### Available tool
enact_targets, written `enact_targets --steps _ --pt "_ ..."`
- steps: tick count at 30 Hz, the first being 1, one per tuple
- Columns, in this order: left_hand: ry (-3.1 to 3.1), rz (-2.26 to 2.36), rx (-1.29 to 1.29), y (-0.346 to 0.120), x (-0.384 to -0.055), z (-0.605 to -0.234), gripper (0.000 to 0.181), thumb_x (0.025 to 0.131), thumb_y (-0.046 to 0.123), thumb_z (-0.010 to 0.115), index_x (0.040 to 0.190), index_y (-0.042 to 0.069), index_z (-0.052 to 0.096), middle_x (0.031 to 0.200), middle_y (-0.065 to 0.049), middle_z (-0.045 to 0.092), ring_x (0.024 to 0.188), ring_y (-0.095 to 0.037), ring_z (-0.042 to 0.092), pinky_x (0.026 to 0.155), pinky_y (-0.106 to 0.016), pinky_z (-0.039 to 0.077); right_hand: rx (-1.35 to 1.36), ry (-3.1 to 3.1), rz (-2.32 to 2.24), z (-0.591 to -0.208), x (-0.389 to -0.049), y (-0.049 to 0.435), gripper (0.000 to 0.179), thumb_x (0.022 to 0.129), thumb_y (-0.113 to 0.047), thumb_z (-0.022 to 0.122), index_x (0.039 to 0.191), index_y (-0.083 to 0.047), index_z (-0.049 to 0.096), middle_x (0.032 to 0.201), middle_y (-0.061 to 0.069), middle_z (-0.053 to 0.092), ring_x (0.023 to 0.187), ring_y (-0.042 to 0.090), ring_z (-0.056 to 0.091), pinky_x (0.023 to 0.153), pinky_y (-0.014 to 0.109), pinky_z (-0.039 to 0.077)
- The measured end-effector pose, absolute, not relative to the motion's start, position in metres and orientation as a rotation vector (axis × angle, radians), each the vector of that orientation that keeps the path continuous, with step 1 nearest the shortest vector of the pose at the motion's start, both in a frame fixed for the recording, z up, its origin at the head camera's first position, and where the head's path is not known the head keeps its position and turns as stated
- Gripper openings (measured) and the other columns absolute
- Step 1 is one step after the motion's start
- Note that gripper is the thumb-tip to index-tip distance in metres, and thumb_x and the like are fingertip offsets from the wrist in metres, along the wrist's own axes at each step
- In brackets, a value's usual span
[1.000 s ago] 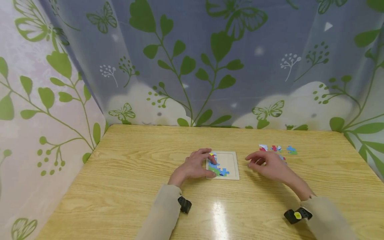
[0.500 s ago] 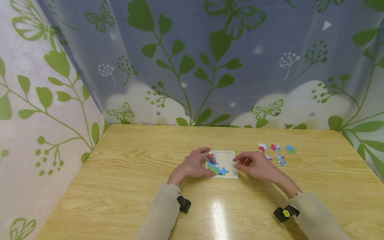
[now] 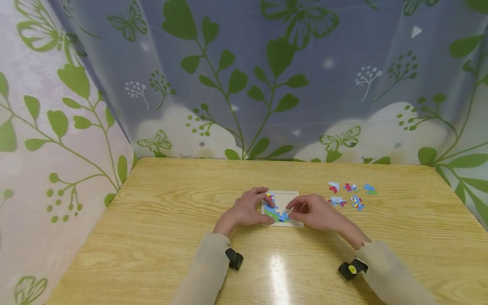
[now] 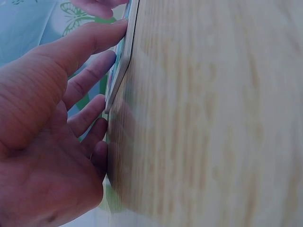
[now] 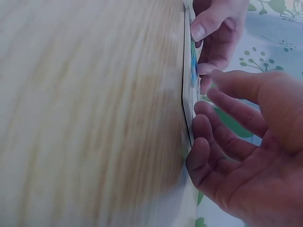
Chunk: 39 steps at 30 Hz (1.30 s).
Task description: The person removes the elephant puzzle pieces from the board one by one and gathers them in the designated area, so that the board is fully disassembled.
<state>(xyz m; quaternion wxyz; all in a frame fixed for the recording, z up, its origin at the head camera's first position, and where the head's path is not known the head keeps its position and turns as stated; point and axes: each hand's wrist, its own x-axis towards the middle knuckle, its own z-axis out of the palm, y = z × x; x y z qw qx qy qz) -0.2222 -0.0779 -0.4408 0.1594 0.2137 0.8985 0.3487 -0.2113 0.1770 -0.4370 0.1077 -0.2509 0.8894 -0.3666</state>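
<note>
A square puzzle board [image 3: 292, 225] lies on the table with a pale rim and blue and green puzzle pieces [image 3: 271, 215] fitted along its left and lower parts. My left hand [image 3: 249, 209] rests on its left side, thumb near the front edge and fingers spread over the pieces. In the left wrist view, the left thumb [image 4: 111, 35] reaches the board's edge. Over the board's right part is my right hand [image 3: 314, 213], its fingers loosely bent. Its thumb tip is right at the last fitted piece. In the right wrist view, thumb and index fingertips [image 5: 215, 78] stand apart with nothing visible between them.
To the right of the board lie several loose puzzle pieces [image 3: 357, 202] in two rough rows, red, white, blue and green. The wood-grain table [image 3: 171, 203] ends at a patterned curtain [image 3: 244, 84] behind. Each wrist wears a small black camera [image 3: 348, 270].
My right hand has moved left from beside the loose pieces onto the board's right part, uncovering the pieces it had hidden. The left hand has stayed on the board.
</note>
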Motion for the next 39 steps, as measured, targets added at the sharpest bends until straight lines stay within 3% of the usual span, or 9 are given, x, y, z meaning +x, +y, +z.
enact_targets --steps 6,19,39 --pt "2.568 0.999 0.609 -0.078 -0.223 -0.441 0.024 0.087 0.030 0.080 0.108 0.023 0.069 0.165 -0.002 0.035 0.154 -0.040 0.025 0.117 -0.073 0.016 -0.774 2.592 -1.049 -0.438 -0.214 0.171 0.020 0.092 -0.016 0.073 0.109 -0.005 0.074 0.085 0.001 0.066 0.065 0.008 0.055 0.061 0.024 0.047" --pt "2.562 1.016 0.599 -0.078 -0.222 -0.440 0.024 0.087 0.029 0.080 0.108 0.023 0.069 0.165 -0.002 0.034 0.154 -0.041 0.025 0.117 -0.074 0.015 -0.728 2.653 -0.962 -0.437 -0.215 0.163 0.016 0.087 -0.015 0.078 0.102 -0.008 0.075 0.087 0.000 0.064 0.076 0.011 0.054 0.068 0.025 0.046" --pt "2.568 1.004 0.588 -0.077 -0.222 -0.441 0.024 0.087 0.030 0.080 0.107 0.023 0.069 0.166 -0.002 0.034 0.154 -0.039 0.025 0.118 -0.071 0.017 -0.735 2.570 -1.099 -0.437 -0.213 0.162 0.017 0.087 -0.010 0.078 0.097 -0.006 0.065 0.081 0.001 0.063 0.073 0.013 0.056 0.066 0.023 0.047"
